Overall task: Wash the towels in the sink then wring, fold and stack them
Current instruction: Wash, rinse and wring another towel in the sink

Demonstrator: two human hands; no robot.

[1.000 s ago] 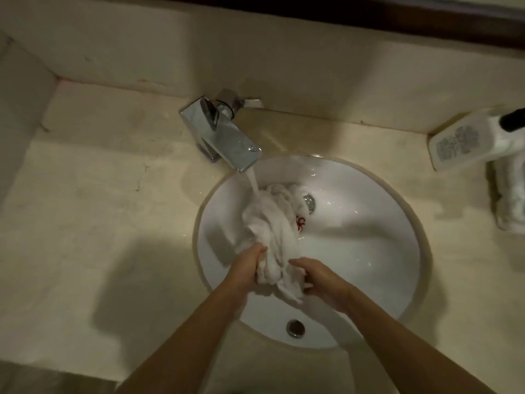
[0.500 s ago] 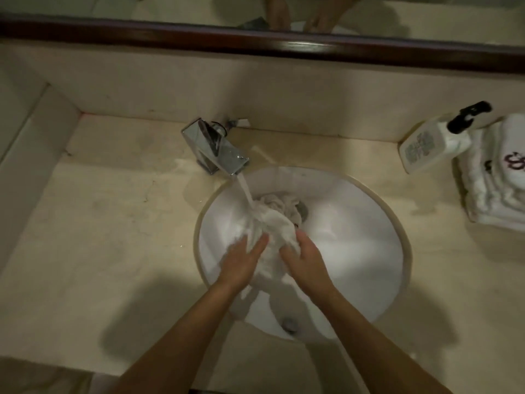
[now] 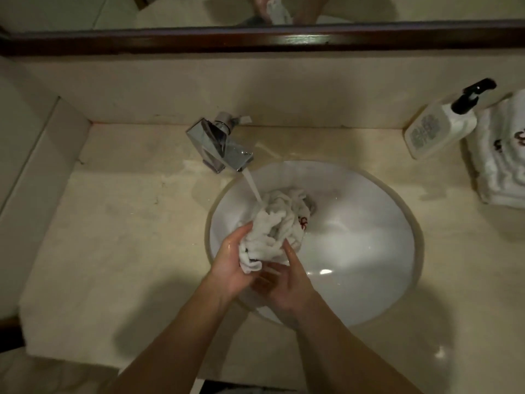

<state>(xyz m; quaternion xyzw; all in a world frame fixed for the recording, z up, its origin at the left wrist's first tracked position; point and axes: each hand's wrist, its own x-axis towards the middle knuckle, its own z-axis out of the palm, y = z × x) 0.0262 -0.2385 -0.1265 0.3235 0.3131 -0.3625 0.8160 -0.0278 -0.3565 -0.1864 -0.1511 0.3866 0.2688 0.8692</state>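
A wet white towel [image 3: 277,226] with a red mark lies bunched in the round white sink [image 3: 369,223], under water running from the chrome faucet [image 3: 220,149]. My left hand [image 3: 231,264] grips the towel's near left side, fingers curled round the cloth. My right hand [image 3: 289,282] is beside it with straight fingers pressed against the towel's underside. Both hands meet at the sink's near left rim. A stack of folded white towels [image 3: 502,163] sits on the counter at the far right edge.
A white pump bottle [image 3: 434,129] with a black nozzle stands right of the sink, next to the stack. The beige counter [image 3: 119,237] spreads to the left. A dark wooden mirror frame [image 3: 255,38] runs along the back wall.
The view has tilted up, showing more mirror and counter. My hands have drawn back toward the sink's near rim with the towel, and my right hand's fingers have straightened.
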